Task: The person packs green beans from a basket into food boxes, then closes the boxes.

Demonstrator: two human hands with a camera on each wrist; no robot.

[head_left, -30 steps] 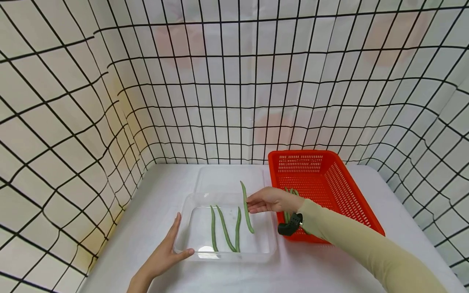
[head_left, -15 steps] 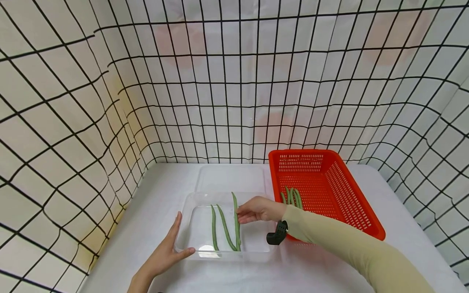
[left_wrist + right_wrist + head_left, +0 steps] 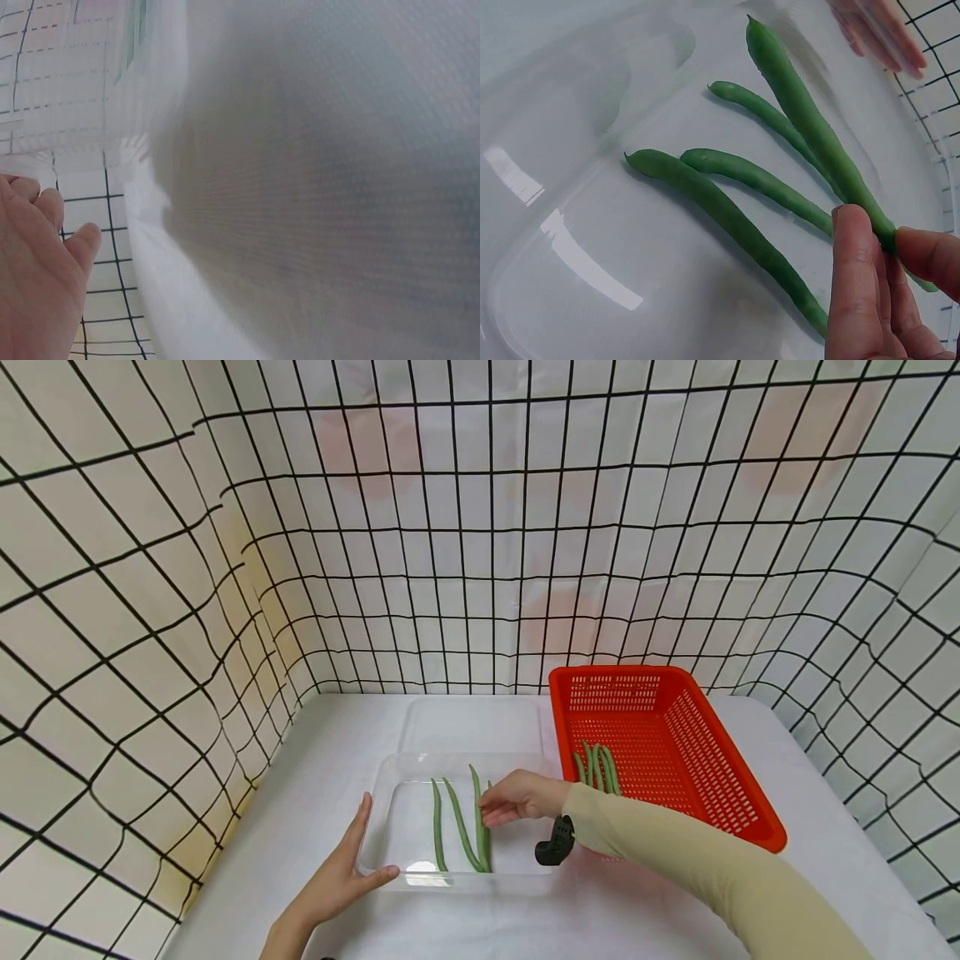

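Observation:
In the head view, my right hand (image 3: 525, 795) reaches into a clear plastic container (image 3: 517, 885). Thumb and fingertips pinch a green bean (image 3: 810, 131), which the right wrist view shows slanting above the others. Three more green beans lie on the container's floor, among them a left one (image 3: 438, 827) and a curved one (image 3: 459, 822); the third is partly covered by the held bean and my hand. My left hand (image 3: 337, 872) rests at the container's left side, fingers extended along the wall and thumb at the front corner. The left wrist view shows part of this hand (image 3: 41, 255) beside the translucent wall.
A red perforated basket (image 3: 637, 727) stands right of the container, with several green beans (image 3: 597, 764) inside; my right sleeve crosses its front. Behind the container lies a clear flat sheet or lid (image 3: 472, 724). Black netting (image 3: 487, 581) over white cloth surrounds the white table.
My right hand has moved left and lower over the container with its bean, which now hangs between the curved bean and the right-hand bean. The left hand has stayed in place.

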